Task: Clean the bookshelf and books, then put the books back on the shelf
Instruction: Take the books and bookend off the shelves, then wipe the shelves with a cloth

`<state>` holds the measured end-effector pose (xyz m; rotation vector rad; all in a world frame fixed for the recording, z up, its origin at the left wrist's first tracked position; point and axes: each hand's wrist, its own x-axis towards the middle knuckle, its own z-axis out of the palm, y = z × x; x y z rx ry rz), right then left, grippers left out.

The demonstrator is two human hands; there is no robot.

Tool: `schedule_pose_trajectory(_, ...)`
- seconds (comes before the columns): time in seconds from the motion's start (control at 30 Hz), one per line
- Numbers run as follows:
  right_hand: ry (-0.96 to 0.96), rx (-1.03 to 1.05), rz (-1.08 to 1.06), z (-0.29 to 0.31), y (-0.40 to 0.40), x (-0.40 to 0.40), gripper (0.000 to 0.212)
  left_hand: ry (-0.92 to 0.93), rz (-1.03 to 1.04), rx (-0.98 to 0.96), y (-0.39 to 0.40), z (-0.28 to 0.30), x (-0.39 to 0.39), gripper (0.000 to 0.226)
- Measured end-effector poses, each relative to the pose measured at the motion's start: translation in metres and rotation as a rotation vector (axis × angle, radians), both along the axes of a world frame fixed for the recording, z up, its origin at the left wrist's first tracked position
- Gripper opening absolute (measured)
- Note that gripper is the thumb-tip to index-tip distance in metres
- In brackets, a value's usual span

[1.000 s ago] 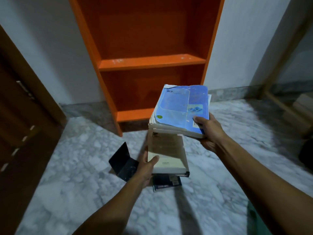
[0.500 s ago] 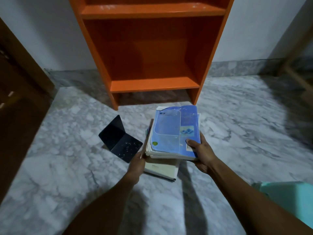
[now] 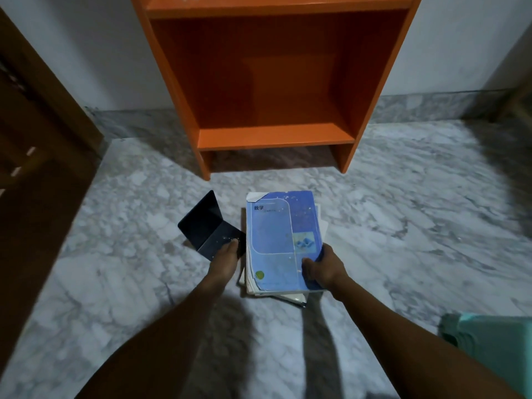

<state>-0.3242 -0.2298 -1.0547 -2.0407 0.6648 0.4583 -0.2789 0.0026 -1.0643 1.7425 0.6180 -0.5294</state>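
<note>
A stack of books topped by a dusty blue textbook (image 3: 280, 240) lies low over the marble floor (image 3: 403, 226) in front of the orange bookshelf (image 3: 273, 82). My right hand (image 3: 322, 269) grips the stack's near right corner, thumb on the blue cover. My left hand (image 3: 226, 257) is at the stack's left edge, its fingers hidden behind the books. A cream book (image 3: 293, 298) pokes out beneath the stack. The shelf's lower compartment holds nothing.
A dark folded cover (image 3: 207, 226) stands open on the floor just left of the stack, touching my left hand. A brown wooden door (image 3: 34, 156) fills the left side. Pale green cloth (image 3: 495, 344) shows at the lower right.
Both hands have lowered the book stack from in front of the shelf down towards the floor, and the view has tilted down with it.
</note>
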Motion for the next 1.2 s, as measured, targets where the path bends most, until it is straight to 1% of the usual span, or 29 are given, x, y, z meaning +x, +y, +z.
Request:
schedule_pose_trajectory(0.07,0.117,-0.024,0.043,0.007,-0.005,0.008,0.052,-0.089,-0.041,0.095,-0.007,0.02,0.006,0.023)
schedule_pose_trajectory(0.1,0.15,-0.037,0.06,0.015,-0.009,0.012,0.054,-0.118,-0.086,0.123,-0.011,0.034,0.009,0.024)
schedule_pose_trajectory(0.13,0.161,-0.048,0.08,0.024,-0.013,0.016,0.057,-0.136,-0.126,0.15,-0.015,0.048,0.013,0.029)
schedule_pose_trajectory(0.2,0.144,-0.078,0.124,0.055,-0.021,0.027,0.065,-0.167,-0.182,0.193,-0.022,0.081,0.024,0.044)
schedule_pose_trajectory(0.23,0.125,-0.095,0.149,0.076,-0.025,0.032,0.067,-0.197,-0.215,0.213,-0.025,0.1,0.03,0.047)
schedule_pose_trajectory(0.33,0.037,-0.157,0.174,0.15,-0.038,0.049,0.064,-0.259,-0.268,0.227,-0.036,0.171,0.045,0.046)
schedule_pose_trajectory(0.43,-0.051,-0.199,0.161,0.249,-0.054,0.067,0.062,-0.336,-0.333,0.244,-0.049,0.264,0.065,0.046)
schedule_pose_trajectory(0.5,-0.122,-0.221,0.166,0.323,-0.067,0.08,0.059,-0.385,-0.385,0.241,-0.061,0.335,0.08,0.045)
schedule_pose_trajectory(0.57,-0.187,-0.246,0.153,0.402,-0.081,0.091,0.056,-0.458,-0.401,0.282,-0.075,0.41,0.094,0.044)
schedule_pose_trajectory(0.7,-0.271,-0.261,0.107,0.556,-0.103,0.105,0.053,-0.562,-0.426,0.293,-0.104,0.566,0.112,0.041)
schedule_pose_trajectory(0.87,-0.353,-0.262,0.061,0.725,-0.125,0.109,0.052,-0.689,-0.492,0.305,-0.143,0.745,0.126,0.038)
schedule_pose_trajectory(1.07,-0.492,-0.298,0.03,0.897,-0.16,0.115,0.047,-0.865,-0.598,0.263,-0.186,0.92,0.136,0.038)
schedule_pose_trajectory(1.2,-0.615,-0.336,-0.019,0.988,-0.178,0.13,0.045,-1.024,-0.621,0.207,-0.211,1.01,0.149,0.035)
